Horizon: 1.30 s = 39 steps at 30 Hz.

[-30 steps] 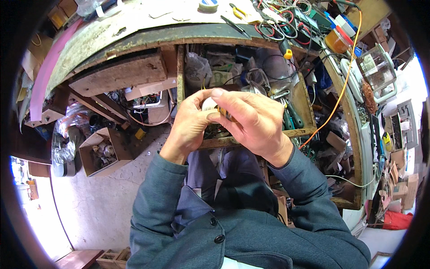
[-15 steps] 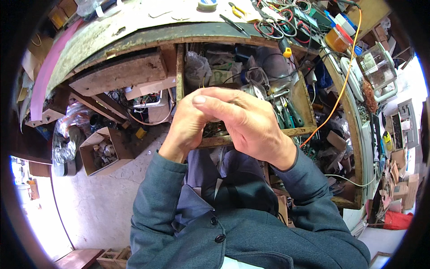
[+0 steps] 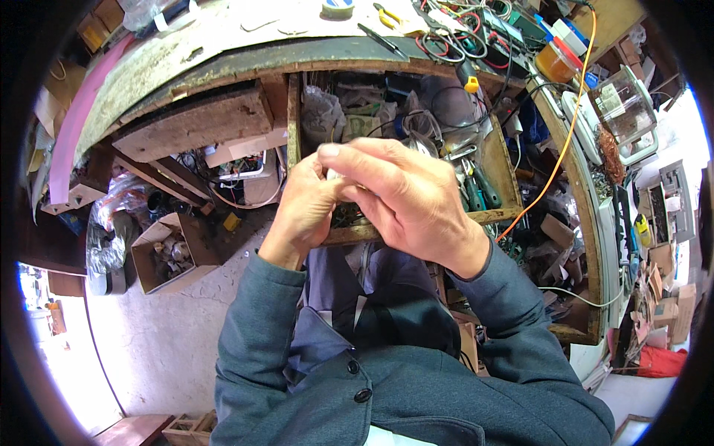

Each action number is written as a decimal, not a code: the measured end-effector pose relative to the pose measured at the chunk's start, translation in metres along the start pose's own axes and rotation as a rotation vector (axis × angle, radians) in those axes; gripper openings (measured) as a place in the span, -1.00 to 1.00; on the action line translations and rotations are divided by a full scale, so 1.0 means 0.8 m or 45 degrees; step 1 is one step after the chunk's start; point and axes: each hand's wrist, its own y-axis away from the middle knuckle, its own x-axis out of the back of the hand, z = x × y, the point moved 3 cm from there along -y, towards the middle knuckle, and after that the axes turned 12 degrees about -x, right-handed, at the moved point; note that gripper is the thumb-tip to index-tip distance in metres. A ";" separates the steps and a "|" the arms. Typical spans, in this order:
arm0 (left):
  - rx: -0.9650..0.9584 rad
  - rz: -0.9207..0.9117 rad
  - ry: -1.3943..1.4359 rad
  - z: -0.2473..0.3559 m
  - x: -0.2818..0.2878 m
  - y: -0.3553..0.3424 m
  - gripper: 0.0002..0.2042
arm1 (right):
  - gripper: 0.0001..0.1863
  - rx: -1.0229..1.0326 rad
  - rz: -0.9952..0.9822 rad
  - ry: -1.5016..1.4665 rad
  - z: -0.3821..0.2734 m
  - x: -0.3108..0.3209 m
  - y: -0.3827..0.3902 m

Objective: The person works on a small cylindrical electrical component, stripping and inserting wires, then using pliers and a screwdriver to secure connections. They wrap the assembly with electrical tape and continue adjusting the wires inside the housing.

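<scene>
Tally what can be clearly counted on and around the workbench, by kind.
Hands: 2 (left hand, right hand)
Open wooden drawer: 1
Tape roll: 1
Yellow-handled pliers: 1
Cardboard box: 1
Total: 6

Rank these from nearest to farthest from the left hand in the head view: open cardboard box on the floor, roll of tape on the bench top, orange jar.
From the left hand:
1. Open cardboard box, down on the floor to the left.
2. Roll of tape, up on the bench top, at the picture's upper edge.
3. Orange jar, far upper right.
</scene>
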 end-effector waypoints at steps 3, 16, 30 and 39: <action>-0.052 -0.001 -0.012 0.000 -0.006 -0.003 -0.59 | -0.34 -0.014 0.052 0.024 -0.001 -0.003 0.007; 0.029 0.008 -0.008 0.003 -0.002 0.000 -0.50 | -0.39 -0.035 0.022 0.003 -0.004 -0.006 0.002; -0.059 -0.053 -0.019 -0.007 0.006 -0.005 -0.53 | -0.42 -0.051 0.024 0.106 -0.008 0.000 0.009; 0.006 0.016 -0.044 0.002 -0.005 -0.002 -0.43 | -0.48 -0.648 0.308 -0.553 0.014 0.033 0.010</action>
